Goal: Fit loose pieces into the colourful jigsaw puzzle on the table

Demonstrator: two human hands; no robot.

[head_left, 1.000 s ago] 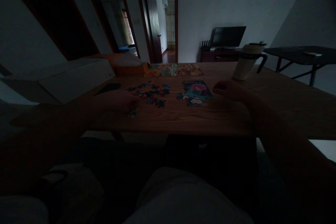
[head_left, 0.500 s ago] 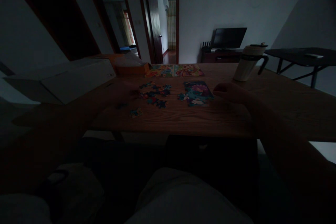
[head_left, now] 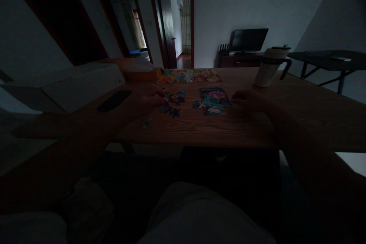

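Loose jigsaw pieces (head_left: 174,111) lie in a dark, colourful cluster left of the table's middle. Over the left side of that cluster is my left hand (head_left: 147,101), its fingers stretched to the right and somewhat apart; no piece can be made out in them. A partly joined jigsaw puzzle (head_left: 213,99) in teal and purple lies to the right, its lower left edge ragged. At its right edge rests my right hand (head_left: 248,100), fingers curled; whatever they hold, if anything, is hidden. One small group of pieces (head_left: 147,122) sits apart near the front edge.
Beyond the pieces lie bright picture sheets (head_left: 190,76). A white box (head_left: 82,84) and an orange box (head_left: 145,74) stand at the left, a dark flat phone-like object (head_left: 114,100) nearer. A tall cream flask (head_left: 267,70) with a black handle stands back right on the wooden table (head_left: 217,133).
My left hand has moved right, onto the loose pieces, uncovering the dark flat object at the left. My right hand stays by the joined puzzle. The view has shifted slightly.
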